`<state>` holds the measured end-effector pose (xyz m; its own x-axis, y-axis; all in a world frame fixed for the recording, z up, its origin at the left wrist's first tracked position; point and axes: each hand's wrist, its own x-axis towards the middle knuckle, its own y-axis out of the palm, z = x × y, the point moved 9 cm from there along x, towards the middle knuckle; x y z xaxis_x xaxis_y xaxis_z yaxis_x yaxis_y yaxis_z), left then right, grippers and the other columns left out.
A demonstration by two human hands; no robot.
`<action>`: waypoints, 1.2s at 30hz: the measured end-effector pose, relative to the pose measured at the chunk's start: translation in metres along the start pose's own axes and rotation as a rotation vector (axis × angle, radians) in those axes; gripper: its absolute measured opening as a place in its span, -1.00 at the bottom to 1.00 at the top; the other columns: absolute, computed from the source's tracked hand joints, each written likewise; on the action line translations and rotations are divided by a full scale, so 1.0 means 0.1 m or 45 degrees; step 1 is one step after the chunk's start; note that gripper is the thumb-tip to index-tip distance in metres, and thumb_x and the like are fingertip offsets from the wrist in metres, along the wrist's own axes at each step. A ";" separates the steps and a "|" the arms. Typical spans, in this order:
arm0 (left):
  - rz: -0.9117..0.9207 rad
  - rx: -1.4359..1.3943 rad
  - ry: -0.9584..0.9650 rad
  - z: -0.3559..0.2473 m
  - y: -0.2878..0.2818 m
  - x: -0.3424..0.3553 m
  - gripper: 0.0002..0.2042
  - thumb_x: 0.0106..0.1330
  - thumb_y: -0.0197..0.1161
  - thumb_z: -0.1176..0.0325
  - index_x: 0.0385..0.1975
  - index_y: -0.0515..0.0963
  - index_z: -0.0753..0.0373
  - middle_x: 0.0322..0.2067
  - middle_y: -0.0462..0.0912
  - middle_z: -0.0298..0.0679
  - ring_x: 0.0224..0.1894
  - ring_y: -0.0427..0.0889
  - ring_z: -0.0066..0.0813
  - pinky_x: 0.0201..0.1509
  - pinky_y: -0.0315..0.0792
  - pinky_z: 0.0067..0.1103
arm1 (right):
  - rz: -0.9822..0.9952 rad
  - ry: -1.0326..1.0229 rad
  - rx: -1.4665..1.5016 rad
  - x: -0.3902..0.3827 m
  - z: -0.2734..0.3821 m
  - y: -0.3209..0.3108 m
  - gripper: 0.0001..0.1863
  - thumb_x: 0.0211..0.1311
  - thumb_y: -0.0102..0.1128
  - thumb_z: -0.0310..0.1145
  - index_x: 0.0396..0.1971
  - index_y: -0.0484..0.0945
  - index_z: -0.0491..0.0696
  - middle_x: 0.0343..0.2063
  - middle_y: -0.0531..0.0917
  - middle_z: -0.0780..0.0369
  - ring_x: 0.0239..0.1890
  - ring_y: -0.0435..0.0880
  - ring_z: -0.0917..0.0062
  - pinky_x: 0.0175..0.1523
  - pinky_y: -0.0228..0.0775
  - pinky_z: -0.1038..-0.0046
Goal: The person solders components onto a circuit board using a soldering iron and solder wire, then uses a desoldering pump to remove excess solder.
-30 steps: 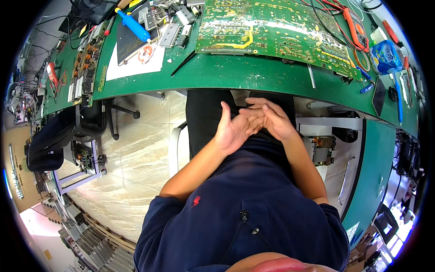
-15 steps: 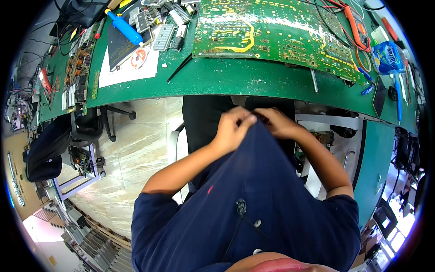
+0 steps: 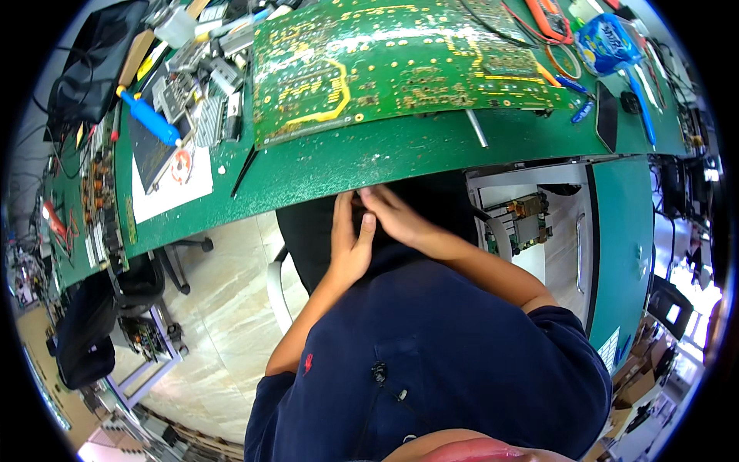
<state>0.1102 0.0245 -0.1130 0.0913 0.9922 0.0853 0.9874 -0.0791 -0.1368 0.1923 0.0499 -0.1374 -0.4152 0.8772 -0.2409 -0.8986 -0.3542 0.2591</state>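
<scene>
My left hand [image 3: 350, 242] is over my lap at the bench's front edge, fingers stretched out and thumb apart, holding nothing I can see. My right hand [image 3: 396, 219] leans in against it, slightly blurred, with its fingertips close to the left ones. Its fingers look extended, and the space between the two palms is partly hidden. Below both hands, my navy shirt [image 3: 439, 331] lies loosely over my front. Just beyond them is the green bench [image 3: 331, 173], where a large green circuit board [image 3: 400, 69] lies.
Left of the board are black tweezers [image 3: 245, 171], a blue solder sucker [image 3: 150, 119], white paper [image 3: 196, 181] and metal heat sinks [image 3: 209, 119]. To its right lie an orange multimeter [image 3: 550, 19], a blue packet [image 3: 606, 45] and a dark phone-like slab [image 3: 606, 115]. A chair [image 3: 142, 281] stands at left.
Both hands have let go of the shirt, which was pulled up taut between them and now hangs slack. They have come together near the bench edge, and my view has shifted right.
</scene>
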 end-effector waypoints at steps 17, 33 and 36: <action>0.115 -0.959 -0.333 0.08 0.21 0.12 -0.14 0.32 -0.44 -0.34 0.36 -0.14 0.34 0.38 -0.06 -0.10 0.43 -0.13 -0.23 0.44 -0.23 -0.38 | 0.009 -0.123 -0.218 0.22 -0.13 0.00 -0.46 0.48 -0.38 -0.13 0.24 0.15 -0.22 0.27 0.16 -0.08 0.36 0.06 0.22 0.39 -0.12 0.31; -0.187 -1.179 -0.598 0.82 0.38 0.34 -0.53 0.47 -0.25 0.01 0.12 0.31 0.26 0.08 0.41 -0.17 0.11 0.39 -0.32 0.19 0.30 -0.43 | -0.240 -0.240 -0.275 0.19 0.11 -0.02 -0.63 0.37 -0.14 -0.28 0.01 0.39 -0.23 0.00 0.49 -0.03 0.07 0.43 0.14 0.16 0.19 0.22; -0.204 -1.360 -0.687 0.95 0.33 0.48 -0.58 0.45 -0.19 0.05 0.03 0.37 0.27 0.01 0.46 -0.16 0.04 0.43 -0.33 0.14 0.35 -0.42 | -0.139 -0.291 -0.445 0.14 0.09 0.14 -0.56 0.40 -0.18 -0.22 0.09 0.31 -0.25 0.10 0.38 -0.05 0.19 0.30 0.12 0.29 0.03 0.24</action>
<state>0.1347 0.0789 -0.2074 0.1442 0.8906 -0.4313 0.6144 0.2611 0.7445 0.1754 0.0604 -0.1286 -0.3084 0.9509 -0.0257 -0.9459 -0.3095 -0.0979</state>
